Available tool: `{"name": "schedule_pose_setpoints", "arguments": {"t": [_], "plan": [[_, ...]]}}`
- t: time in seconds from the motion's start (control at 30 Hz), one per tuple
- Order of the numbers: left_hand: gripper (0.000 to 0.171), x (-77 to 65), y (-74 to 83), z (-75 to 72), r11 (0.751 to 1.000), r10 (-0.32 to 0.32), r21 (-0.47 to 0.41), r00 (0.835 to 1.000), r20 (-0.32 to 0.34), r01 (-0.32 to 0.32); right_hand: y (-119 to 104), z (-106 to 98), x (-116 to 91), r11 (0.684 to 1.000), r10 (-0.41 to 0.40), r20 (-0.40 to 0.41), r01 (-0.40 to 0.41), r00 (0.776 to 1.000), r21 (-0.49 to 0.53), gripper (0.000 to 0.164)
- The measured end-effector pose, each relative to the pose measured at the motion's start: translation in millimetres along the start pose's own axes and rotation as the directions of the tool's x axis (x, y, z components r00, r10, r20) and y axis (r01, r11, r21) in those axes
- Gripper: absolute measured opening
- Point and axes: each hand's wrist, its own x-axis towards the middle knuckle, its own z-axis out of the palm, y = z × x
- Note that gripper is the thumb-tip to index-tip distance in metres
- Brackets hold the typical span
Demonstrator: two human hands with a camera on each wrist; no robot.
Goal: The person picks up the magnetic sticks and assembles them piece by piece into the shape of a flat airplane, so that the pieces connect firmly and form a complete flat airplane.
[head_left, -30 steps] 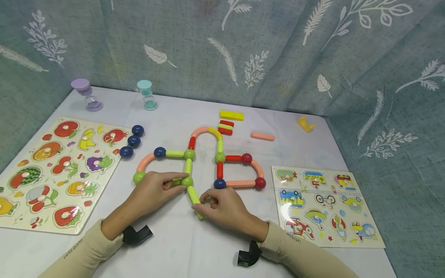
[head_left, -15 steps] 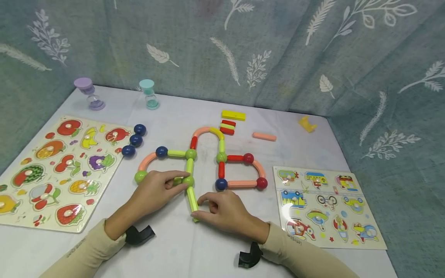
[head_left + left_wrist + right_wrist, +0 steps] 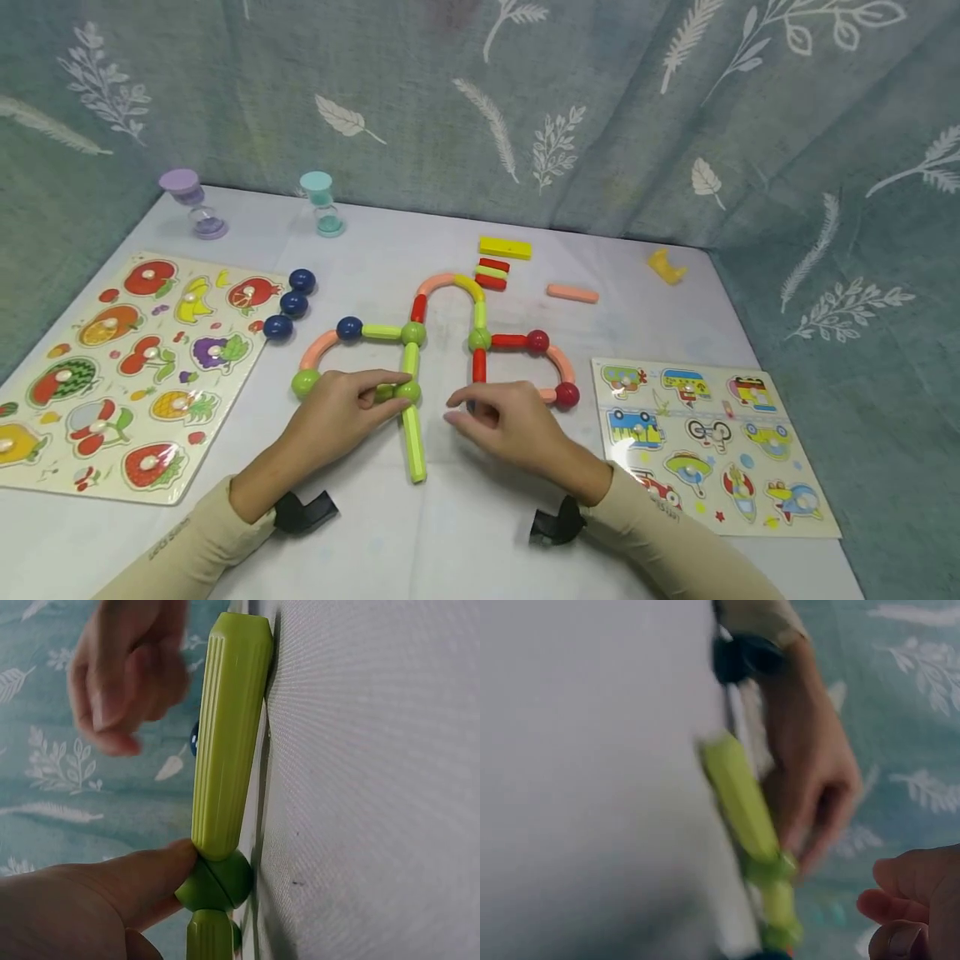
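With thumb and forefinger my left hand (image 3: 333, 417) pinches a green ball (image 3: 408, 392) of a figure made of sticks and balls. A ribbed green stick (image 3: 414, 446) joins that ball and points toward me along the table; the left wrist view shows this stick (image 3: 232, 735) up close. My right hand (image 3: 517, 425) hovers to the right of the stick, holding nothing, fingers loosely curved. It covers most of a blue ball and part of a pink stick (image 3: 547, 395). More green, red and blue balls, straight sticks and curved pink and yellow pieces form the rest of the figure.
A fruit puzzle board (image 3: 150, 375) lies at left, beside several blue balls (image 3: 278, 327). At right is a vehicle puzzle board (image 3: 705, 450). Loose sticks (image 3: 573, 293), a yellow block (image 3: 505, 247) and two sand timers (image 3: 322, 204) stand or lie farther back.
The right hand has let go of the ribbed green stick and moved up and to the right. That stick has swung to point more directly toward me. The left hand keeps its pinch.
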Motion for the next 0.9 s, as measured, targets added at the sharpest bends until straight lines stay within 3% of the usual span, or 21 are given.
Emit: {"name": "schedule_pose_setpoints", "arguments": {"t": [0.17,0.3,0.4,0.57,0.67,0.73,0.9], "plan": [[0.032,-1.1,-1.3,-1.8,1.0,-0.021,-0.002,1.0,-0.001,0.021,28,-51,20,0.992,0.107,-0.147,-0.115,0.983,-0.044,0.013],[0.032,-0.4,-3.5,-1.3,1.0,-0.015,0.018,1.0,-0.008,0.015,71,-83,35,0.974,0.171,-0.224,-0.199,0.959,-0.107,0.013],[0.033,-0.3,-4.0,-0.1,0.999,-0.009,0.032,1.0,-0.006,0.009,106,-98,43,0.944,0.254,-0.23,-0.292,0.939,-0.15,0.02],[0.034,-1.1,-3.4,0.9,0.999,-0.014,0.032,1.0,0.0,0.014,149,-109,49,0.854,0.458,-0.162,-0.483,0.874,-0.195,0.034],[0.035,-1.0,-2.9,0.8,1.0,-0.012,0.029,1.0,-0.004,0.012,164,-111,50,0.815,0.515,-0.138,-0.533,0.846,-0.228,0.042],[0.035,-0.3,-2.8,0.6,1.0,-0.009,0.029,1.0,-0.008,0.009,171,-111,50,0.804,0.531,-0.133,-0.547,0.837,-0.233,0.046],[0.034,1.7,-2.1,-1.0,0.999,-0.013,0.031,1.0,-0.007,0.013,178,-109,51,0.793,0.562,-0.115,-0.573,0.819,-0.208,0.038]]}}
